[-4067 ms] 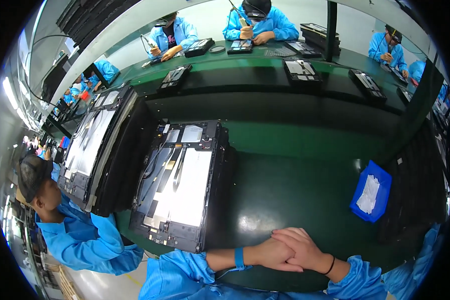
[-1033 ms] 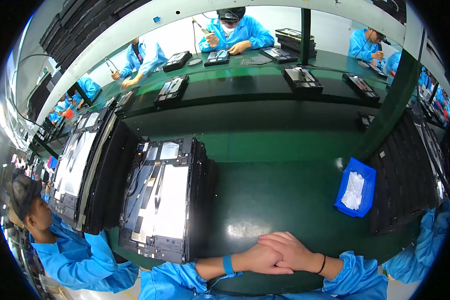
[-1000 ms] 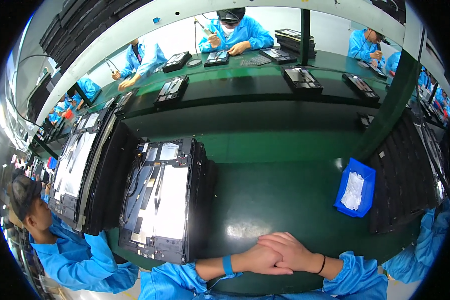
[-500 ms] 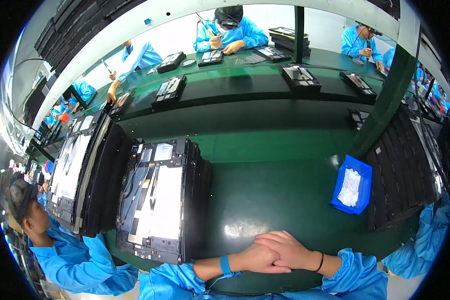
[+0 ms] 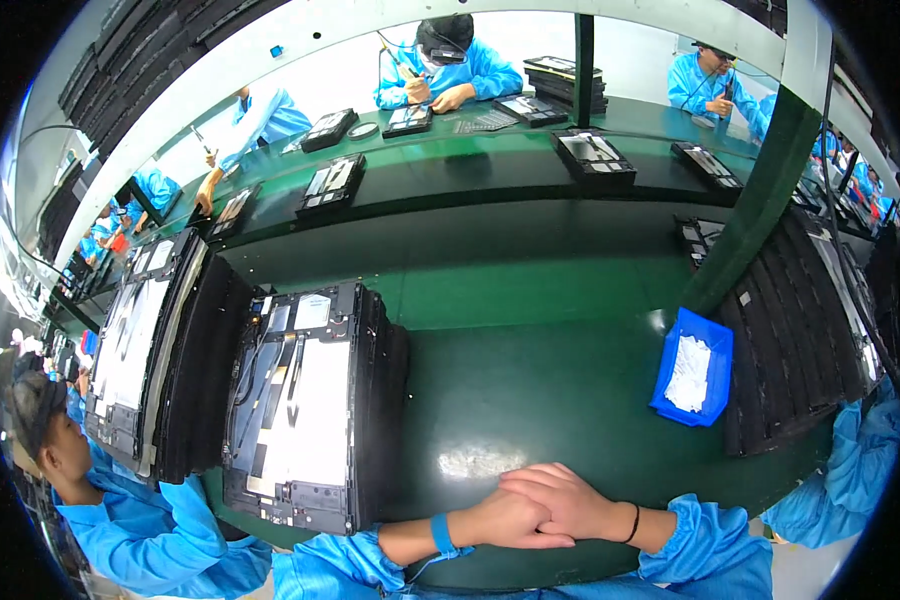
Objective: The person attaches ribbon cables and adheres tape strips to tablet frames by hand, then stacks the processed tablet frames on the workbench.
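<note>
My hands are together and hold nothing: my right hand (image 5: 565, 503) lies over my left hand (image 5: 510, 520) at the near edge of the green surface (image 5: 500, 390). I take it for a resting pose, with both wrists low. The left fingers are mostly covered, so I cannot tell how far they curl. A blue wristband (image 5: 441, 535) with a thin cord, perhaps for grounding, circles my left wrist.

Just beside my left forearm is the near stack (image 5: 305, 410), its top device lying open side up, silver panel and cables showing; that probably leaves the inner parts reachable. Left of it leans a second stack (image 5: 130, 340), close enough to leave little room between.

Well to my right, the blue tray (image 5: 720, 372) holds white pieces (image 5: 688, 372), its walls presumably keeping them from scattering. Beside it, a tall dark stack (image 5: 780, 350) fills that side.

Farther out, a slanting green post (image 5: 770, 200) partly hides a device (image 5: 698, 238), and a pale beam (image 5: 210, 90) crosses overhead. More open devices sit spaced along the far ledge, with co-workers beyond. A co-worker in a blue jacket (image 5: 150, 540) sits close on my left; a blue sleeve (image 5: 845, 480) shows at my right.
</note>
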Demonstrator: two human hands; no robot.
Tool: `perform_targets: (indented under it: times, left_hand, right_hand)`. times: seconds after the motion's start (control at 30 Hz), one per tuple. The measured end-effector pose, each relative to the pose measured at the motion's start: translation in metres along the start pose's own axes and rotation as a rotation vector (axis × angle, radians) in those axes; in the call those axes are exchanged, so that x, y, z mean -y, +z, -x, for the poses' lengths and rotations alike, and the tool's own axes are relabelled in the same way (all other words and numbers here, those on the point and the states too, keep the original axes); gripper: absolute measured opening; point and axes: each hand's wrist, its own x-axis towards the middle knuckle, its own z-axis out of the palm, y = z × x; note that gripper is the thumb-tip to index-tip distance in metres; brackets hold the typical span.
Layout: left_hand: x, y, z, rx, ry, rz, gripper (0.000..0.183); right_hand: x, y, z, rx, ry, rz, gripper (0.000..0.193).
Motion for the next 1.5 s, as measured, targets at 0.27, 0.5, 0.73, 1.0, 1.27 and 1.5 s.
perform_targets:
  times: [0.27, 0.5, 0.73, 1.0, 1.27, 1.5]
  left_hand:
    - [0.001, 0.001, 0.000, -0.016, 0.005, 0.007, 0.049]
    - [-0.001, 0.000, 0.000, -0.019, 0.003, -0.003, 0.049]
    - [-0.003, 0.001, -0.001, -0.023, 0.008, -0.004, 0.049]
    - [0.000, 0.002, -0.001, -0.035, 0.025, -0.019, 0.049]
    - [-0.004, -0.001, -0.004, -0.152, 0.088, -0.008, 0.051]
    - [0.001, 0.006, -0.001, -0.138, 0.077, -0.008, 0.051]
  right_hand:
    - [0.000, 0.000, -0.001, -0.007, -0.012, 0.007, 0.060]
    - [0.000, -0.001, 0.000, -0.007, -0.016, 0.008, 0.062]
    - [0.000, 0.000, 0.002, 0.003, -0.009, -0.003, 0.063]
    - [0.001, -0.002, 0.001, 0.015, 0.007, 0.002, 0.064]
    - [0.001, 0.000, 0.000, 0.007, 0.002, 0.003, 0.064]
    - [0.000, 0.000, 0.002, 0.004, -0.009, 0.004, 0.063]
